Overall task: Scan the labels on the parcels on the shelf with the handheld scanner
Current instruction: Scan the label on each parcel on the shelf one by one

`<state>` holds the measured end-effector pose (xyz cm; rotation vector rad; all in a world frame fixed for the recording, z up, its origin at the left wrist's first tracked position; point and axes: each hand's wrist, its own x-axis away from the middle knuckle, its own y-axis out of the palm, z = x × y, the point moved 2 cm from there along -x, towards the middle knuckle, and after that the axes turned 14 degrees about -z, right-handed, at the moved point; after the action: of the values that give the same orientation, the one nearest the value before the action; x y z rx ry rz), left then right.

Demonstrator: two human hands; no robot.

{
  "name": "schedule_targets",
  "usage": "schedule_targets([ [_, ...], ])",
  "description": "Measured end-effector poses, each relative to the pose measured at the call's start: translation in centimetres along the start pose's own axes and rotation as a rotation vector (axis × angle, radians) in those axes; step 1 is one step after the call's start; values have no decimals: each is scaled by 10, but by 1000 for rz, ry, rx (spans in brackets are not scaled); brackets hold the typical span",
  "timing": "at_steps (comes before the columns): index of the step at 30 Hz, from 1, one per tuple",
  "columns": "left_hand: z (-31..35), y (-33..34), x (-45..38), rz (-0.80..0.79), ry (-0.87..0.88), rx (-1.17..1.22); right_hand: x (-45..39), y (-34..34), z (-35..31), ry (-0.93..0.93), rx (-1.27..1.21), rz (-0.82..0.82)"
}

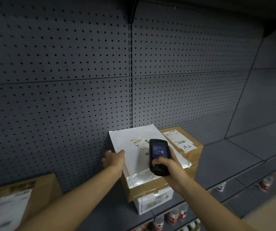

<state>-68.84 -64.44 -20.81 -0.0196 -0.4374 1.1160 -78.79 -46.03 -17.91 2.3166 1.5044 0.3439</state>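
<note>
Head view centres on the white mailer (139, 147), a flat plastic bag lying tilted on top of a brown box (149, 185), its far edge propped against the pegboard back wall (58, 72). Its small label (138, 141) sits near the upper middle of the bag. The handheld scanner (158, 156) hovers just above the mailer at about 3 o'clock from the label, screen lit and facing up. The right hand (167, 165) holds it — fingers wrapped round the body, thumb pressed on the keys below the screen. The left hand (113, 158) grips the mailer's left edge at 9 o'clock, fingers curled under the bag and thumb on top.

Beneath the brown box lies a white carton (152, 202), its front face close to the shelf (225, 162) lip. At 2 o'clock from the mailer, touching its right side, stands a second brown box (192, 150) with a white shipping label (178, 139) and handwritten characters on its top. Right of that stack the shelf runs bare and open toward the corner. At 8 o'clock, well apart, another labelled brown parcel (17, 200) sits at the frame's lower left edge, with bare shelf between it and the stack. Bottles (175, 215) show on the lower level at 6 o'clock — blurred.
</note>
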Motion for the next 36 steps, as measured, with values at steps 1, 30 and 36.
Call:
schedule_targets([
  [1,-3,-4,4,13,20,-1,3,3,-1,-11,38,-20],
  [30,-179,-363,87,-16,148,-645,-1,285,211,283,158,-368],
  [36,-219,-422,61,-247,25,-902,-7,330,266,351,140,-268],
])
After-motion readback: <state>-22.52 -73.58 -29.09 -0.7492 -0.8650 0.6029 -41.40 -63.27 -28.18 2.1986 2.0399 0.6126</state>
